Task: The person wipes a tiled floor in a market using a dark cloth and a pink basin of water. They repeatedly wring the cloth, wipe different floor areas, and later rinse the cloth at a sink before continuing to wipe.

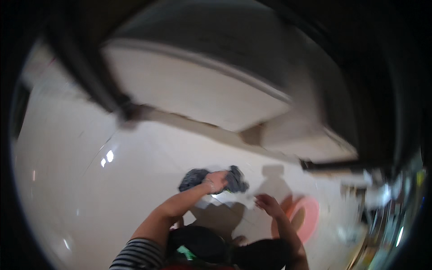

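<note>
My left hand (217,181), with a band around its wrist, lies over the middle of a dark grey cloth (195,179) and grips it. The crumpled cloth rests on the glossy, pale tiled floor (141,162) and spreads out on both sides of the hand. My right hand (268,203) hangs to the right of the cloth, near a pink plastic basin (308,219). Its fingers are loosely bent and apart, with nothing seen in them. Motion blur softens both hands, and my right forearm covers part of the basin.
Ahead stands a piece of furniture with a pale panel (195,84) and a dark leg (125,108) on the floor. Blurred, cluttered items (378,209) line the right side. My dark-clothed knees (199,243) are close behind my hands.
</note>
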